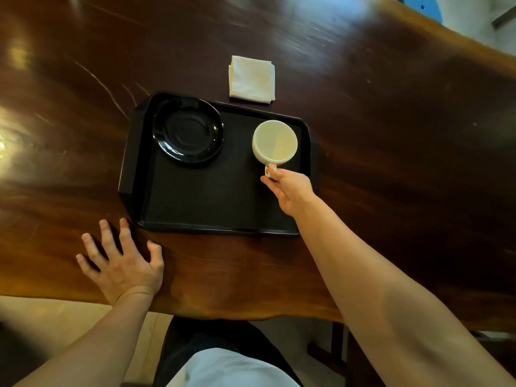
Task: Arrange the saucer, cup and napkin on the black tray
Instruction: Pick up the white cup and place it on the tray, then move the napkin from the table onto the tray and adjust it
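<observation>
- Left hand (122, 263): flat on table (391, 135), fingers spread, holding nothing, just off tray's near-left corner.
- Tray (212, 196): black, on table.
- Saucer (187, 130): black, in tray's far-left corner.
- Napkin (251, 79): folded, white, on table just beyond tray's far edge.
- Cup (275, 142): white, upright, at tray's right side.
- Right hand (289, 188): fingers pinched on cup's handle.
</observation>
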`<state>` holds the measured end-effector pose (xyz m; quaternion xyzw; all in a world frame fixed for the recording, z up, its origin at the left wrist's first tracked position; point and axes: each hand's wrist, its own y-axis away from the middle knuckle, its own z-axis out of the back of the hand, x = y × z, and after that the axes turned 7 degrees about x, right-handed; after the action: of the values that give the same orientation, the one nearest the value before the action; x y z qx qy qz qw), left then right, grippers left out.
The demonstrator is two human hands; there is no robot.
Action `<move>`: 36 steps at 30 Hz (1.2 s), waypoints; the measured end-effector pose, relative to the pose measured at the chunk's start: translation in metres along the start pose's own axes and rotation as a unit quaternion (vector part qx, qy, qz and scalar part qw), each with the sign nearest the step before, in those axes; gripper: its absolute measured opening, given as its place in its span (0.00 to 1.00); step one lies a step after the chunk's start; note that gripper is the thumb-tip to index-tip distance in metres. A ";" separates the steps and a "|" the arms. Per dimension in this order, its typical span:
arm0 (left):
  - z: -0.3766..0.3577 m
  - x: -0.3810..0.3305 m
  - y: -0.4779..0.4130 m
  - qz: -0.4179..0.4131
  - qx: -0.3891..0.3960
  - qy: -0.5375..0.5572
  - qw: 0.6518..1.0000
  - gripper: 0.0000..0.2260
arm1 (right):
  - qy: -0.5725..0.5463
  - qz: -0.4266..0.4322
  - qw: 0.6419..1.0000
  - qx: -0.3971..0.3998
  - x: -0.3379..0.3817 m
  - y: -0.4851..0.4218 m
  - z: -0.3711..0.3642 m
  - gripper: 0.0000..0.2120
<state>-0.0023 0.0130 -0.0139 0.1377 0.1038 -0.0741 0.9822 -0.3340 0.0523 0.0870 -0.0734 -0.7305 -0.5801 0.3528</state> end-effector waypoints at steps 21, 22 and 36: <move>0.006 -0.004 0.002 0.019 0.030 -0.010 0.999 0.34 | 0.455 0.281 0.833 -0.144 0.088 -0.048 -0.064 0.11; 0.006 -0.004 0.001 0.020 0.030 -0.014 0.999 0.34 | 0.472 0.281 0.824 -0.134 0.091 -0.057 -0.074 0.12; 0.000 0.003 -0.002 0.016 0.032 -0.028 0.999 0.34 | 0.530 0.129 0.819 -0.179 0.116 -0.144 -0.122 0.32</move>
<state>-0.0002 0.0111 -0.0152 0.1690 0.0712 -0.0660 0.9808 -0.4415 -0.1379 0.0517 0.0903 -0.2981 -0.5992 0.7375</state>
